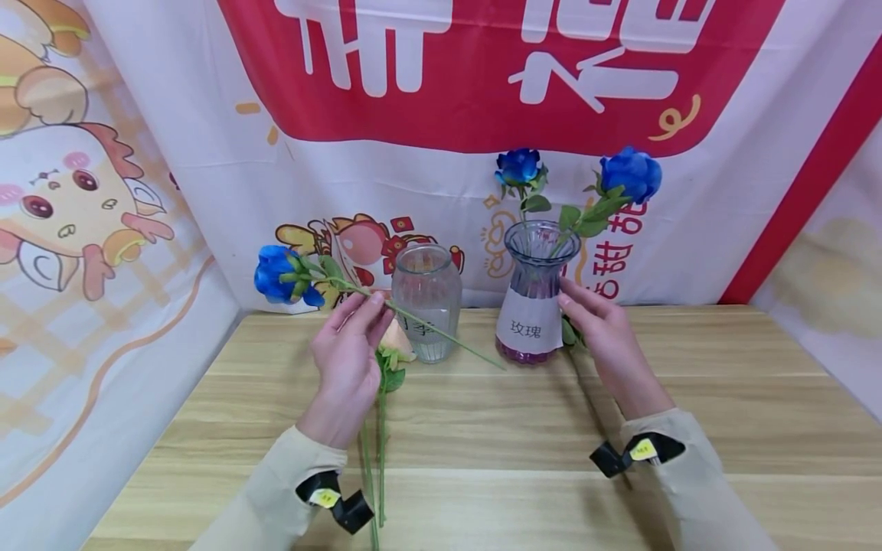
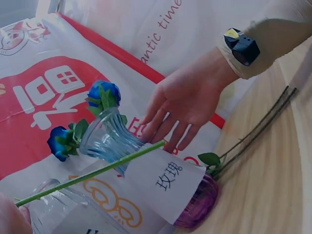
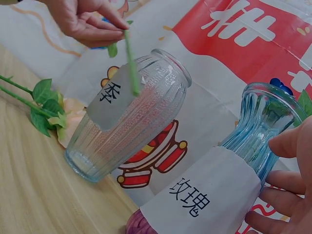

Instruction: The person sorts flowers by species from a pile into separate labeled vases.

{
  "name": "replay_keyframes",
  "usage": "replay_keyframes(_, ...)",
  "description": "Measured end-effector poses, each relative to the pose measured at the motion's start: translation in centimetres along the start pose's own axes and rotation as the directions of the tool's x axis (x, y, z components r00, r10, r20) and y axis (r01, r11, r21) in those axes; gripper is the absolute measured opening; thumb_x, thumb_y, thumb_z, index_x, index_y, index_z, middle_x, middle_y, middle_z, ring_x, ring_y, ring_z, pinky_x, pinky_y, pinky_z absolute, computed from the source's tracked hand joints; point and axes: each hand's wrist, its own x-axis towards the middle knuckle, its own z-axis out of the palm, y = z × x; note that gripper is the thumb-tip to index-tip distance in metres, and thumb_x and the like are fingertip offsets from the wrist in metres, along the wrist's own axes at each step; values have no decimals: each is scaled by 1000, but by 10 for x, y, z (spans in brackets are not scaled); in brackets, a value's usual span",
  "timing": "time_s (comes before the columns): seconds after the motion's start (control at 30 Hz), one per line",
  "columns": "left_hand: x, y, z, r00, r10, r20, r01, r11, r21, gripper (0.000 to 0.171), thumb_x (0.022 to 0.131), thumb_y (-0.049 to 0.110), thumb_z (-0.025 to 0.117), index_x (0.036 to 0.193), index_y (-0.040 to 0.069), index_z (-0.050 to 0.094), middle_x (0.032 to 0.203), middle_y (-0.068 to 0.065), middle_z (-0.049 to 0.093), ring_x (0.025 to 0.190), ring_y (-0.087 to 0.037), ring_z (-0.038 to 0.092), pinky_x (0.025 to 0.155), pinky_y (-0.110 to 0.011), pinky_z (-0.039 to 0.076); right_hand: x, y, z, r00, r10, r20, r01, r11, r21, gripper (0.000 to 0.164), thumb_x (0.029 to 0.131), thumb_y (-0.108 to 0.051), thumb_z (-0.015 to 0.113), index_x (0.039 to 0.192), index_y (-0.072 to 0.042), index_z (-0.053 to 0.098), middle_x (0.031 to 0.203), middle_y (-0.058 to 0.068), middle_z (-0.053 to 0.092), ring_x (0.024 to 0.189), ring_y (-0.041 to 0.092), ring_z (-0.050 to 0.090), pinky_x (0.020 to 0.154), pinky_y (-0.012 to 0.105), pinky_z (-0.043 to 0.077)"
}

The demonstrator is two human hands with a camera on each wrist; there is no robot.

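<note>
My left hand (image 1: 347, 360) pinches the green stem of a blue rose (image 1: 278, 274) between thumb and fingers. Its bloom points left, and the bare stem end slants down to the right across a clear ribbed glass vase (image 3: 156, 105). My right hand (image 1: 609, 337) is at the right side of a labelled blue-and-purple glass vase (image 1: 527, 325), its fingers fairly straight and the fingertips at the glass just below the neck. Two blue roses (image 1: 630, 174) stand in that flared vase. The clear vase, also labelled, has no flower in it.
Pale peach flowers (image 3: 73, 119) with long green stems lie on the wooden table (image 1: 482, 474) in front of the clear vase. Dark stems with a green leaf (image 2: 208, 159) lie right of the blue-and-purple vase. A printed cloth (image 1: 427, 184) hangs close behind both vases.
</note>
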Motion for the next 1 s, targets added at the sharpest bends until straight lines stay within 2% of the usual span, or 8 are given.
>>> replay_keyframes(0.1, 0, 2, 9, 999, 34, 5, -34, 999, -32, 23, 95, 5, 78, 117, 4, 69, 110, -5, 72, 97, -19, 78, 94, -31, 65, 0, 0, 0, 1000, 2, -1, -2, 1000, 1, 61, 111, -41, 53, 165, -19, 38, 176, -2, 30, 165, 20, 23, 136, 47, 21)
replay_keyframes(0.3, -3, 9, 29, 996, 86, 15, -85, 995, -50, 27, 95, 12, 80, 118, 5, 69, 118, -10, 72, 102, -22, 78, 93, -33, 65, 0, 1, -2, 1000, -4, -2, 4, 1000, 3, 61, 111, -43, 54, 165, -19, 38, 176, -2, 30, 165, 20, 23, 136, 47, 21)
replay_keyframes(0.47, -2, 12, 50, 993, 115, 11, -112, 985, -135, 18, 93, 8, 81, 108, 6, 71, 108, -8, 76, 92, -21, 80, 88, -34, 66, 0, 2, -4, 1000, -8, -5, 8, 1000, 9, 62, 111, -43, 54, 165, -18, 39, 176, -2, 31, 165, 20, 23, 136, 47, 22)
replay_keyframes(0.63, 1, 13, 66, 992, 126, 8, -122, 975, -187, 16, 92, 5, 81, 105, 6, 72, 101, -6, 77, 83, -19, 79, 85, -35, 67, 0, 2, -4, 1000, -2, -3, 2, 1000, 17, 60, 111, -42, 54, 165, -19, 39, 176, -2, 31, 165, 19, 24, 136, 46, 23)
replay_keyframes(0.77, 3, 13, 74, 993, 120, 11, -115, 973, -200, 16, 92, 6, 81, 106, 7, 73, 105, -8, 76, 90, -21, 79, 89, -34, 67, 0, 1, -3, 1000, 13, 0, -13, 1000, 17, 59, 111, -41, 54, 164, -20, 40, 176, -3, 31, 165, 19, 24, 136, 47, 23)
replay_keyframes(0.9, 4, 13, 82, 994, 106, 10, -101, 969, -226, 27, 93, 8, 81, 117, 4, 71, 113, -11, 75, 102, -26, 78, 93, -34, 66, 1, 1, -3, 1000, 13, -2, -13, 1000, 15, 60, 110, -42, 55, 164, -20, 40, 175, -3, 32, 165, 20, 24, 136, 48, 22)
replay_keyframes(1.0, 5, 13, 88, 995, 102, 0, -99, 965, -242, 30, 93, 8, 81, 120, 2, 69, 117, -13, 75, 105, -27, 78, 93, -33, 66, 1, 0, -2, 1000, 16, -4, -16, 1000, 14, 60, 110, -43, 55, 164, -20, 40, 175, -2, 32, 165, 20, 24, 136, 47, 22)
